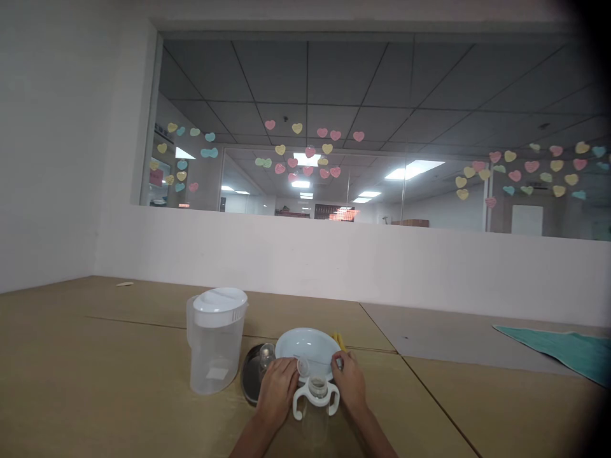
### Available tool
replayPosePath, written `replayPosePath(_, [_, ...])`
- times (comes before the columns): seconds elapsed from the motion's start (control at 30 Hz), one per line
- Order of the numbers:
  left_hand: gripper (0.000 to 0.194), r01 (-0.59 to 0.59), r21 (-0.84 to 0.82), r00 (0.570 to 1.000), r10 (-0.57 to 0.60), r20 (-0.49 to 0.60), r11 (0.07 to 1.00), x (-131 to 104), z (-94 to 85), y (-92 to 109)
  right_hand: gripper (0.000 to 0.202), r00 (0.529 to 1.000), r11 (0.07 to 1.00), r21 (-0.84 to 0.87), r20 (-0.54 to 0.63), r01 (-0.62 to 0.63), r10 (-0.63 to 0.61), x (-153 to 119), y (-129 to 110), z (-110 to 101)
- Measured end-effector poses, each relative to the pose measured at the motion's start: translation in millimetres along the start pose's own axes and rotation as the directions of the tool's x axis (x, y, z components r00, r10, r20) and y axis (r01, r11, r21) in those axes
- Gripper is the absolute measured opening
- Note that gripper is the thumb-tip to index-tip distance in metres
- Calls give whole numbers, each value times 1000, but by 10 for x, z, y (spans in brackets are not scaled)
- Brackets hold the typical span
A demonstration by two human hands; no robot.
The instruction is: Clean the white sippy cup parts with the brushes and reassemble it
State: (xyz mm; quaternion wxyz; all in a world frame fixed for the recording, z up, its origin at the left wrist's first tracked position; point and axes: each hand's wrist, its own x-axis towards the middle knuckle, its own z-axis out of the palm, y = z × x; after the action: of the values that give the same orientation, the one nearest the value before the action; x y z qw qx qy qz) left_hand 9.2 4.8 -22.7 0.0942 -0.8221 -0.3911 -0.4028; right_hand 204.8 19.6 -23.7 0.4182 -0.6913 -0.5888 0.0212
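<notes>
A clear baby bottle (315,423) with a white two-handled ring (319,399) stands upright on the table, its mouth uncovered. To its left, my left hand (277,391) has its fingers closed on a small clear round piece (303,367) at the near rim of the white bowl (291,338). On the bottle's other side, my right hand (351,381) is closed in a pinch by the bowl's right edge. What its fingertips hold, if anything, is too small to tell. A clear domed cap (267,355) rests on a dark oval tray (251,381), partly behind my left hand.
A translucent pitcher (217,356) with a white lid stands left of the tray. Something yellow (339,341) lies behind the bowl. A teal cloth (563,350) is at the far right, a small flat pale piece (125,284) at the back left. A wall (334,254) with a window bounds the table.
</notes>
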Motion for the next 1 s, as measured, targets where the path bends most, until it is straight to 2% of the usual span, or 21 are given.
replayPosePath(0.27, [27,9,6,1000,-9,6,1000,13,-37,37,26,999,1000,-3,-27,17,-17,3,11,7])
replayPosePath(0.53, [26,0,8,1000,0,-14,1000,4,-19,16,25,1000,1000,-3,-10,13,-13,-5,-9,-19])
replayPosePath(1.0, [27,18,17,1000,-18,20,1000,3,-38,40,26,1000,1000,2,23,19,-19,-9,-11,-75])
